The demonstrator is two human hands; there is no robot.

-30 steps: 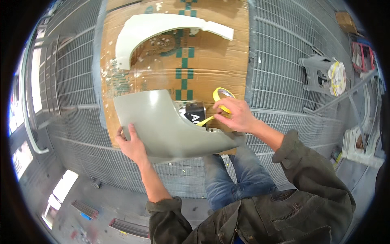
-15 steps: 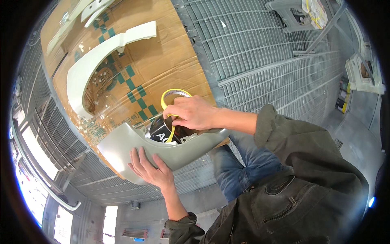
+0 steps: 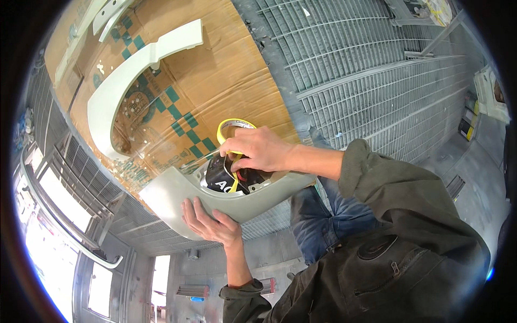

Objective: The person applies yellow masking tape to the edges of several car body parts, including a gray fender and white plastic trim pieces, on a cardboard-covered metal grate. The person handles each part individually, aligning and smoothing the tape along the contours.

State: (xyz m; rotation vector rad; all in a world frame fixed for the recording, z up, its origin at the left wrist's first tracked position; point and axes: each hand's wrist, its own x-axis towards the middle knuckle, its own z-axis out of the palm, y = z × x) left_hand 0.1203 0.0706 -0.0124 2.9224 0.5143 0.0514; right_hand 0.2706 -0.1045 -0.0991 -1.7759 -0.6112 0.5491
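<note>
A smooth grey curved panel (image 3: 250, 205), which looks like a car body part, stands at the near edge of the cardboard. Flat against its outer face lies my left hand (image 3: 212, 223), fingers stretched out. My right hand (image 3: 264, 149) is above the panel's hollow, pinching a roll of yellow tape (image 3: 221, 131). From the roll a strip of tape (image 3: 234, 186) runs down to the panel's inner rim. A dark object with white lettering (image 3: 217, 176) shows inside the hollow; its kind I cannot make out. My right fingertips are partly hidden.
The cardboard sheet (image 3: 226, 70) has green checks and paint spots. On it lie a white arch-shaped trim piece (image 3: 102, 102) and other pale parts (image 3: 70, 59) at the far left. Metal floor grating (image 3: 344, 70) spreads to the right. A bent metal rail (image 3: 59, 215) stands at left.
The whole view has shifted a little, so the panel and both hands sit slightly further right. My left hand stays on the panel; my right hand still holds the tape.
</note>
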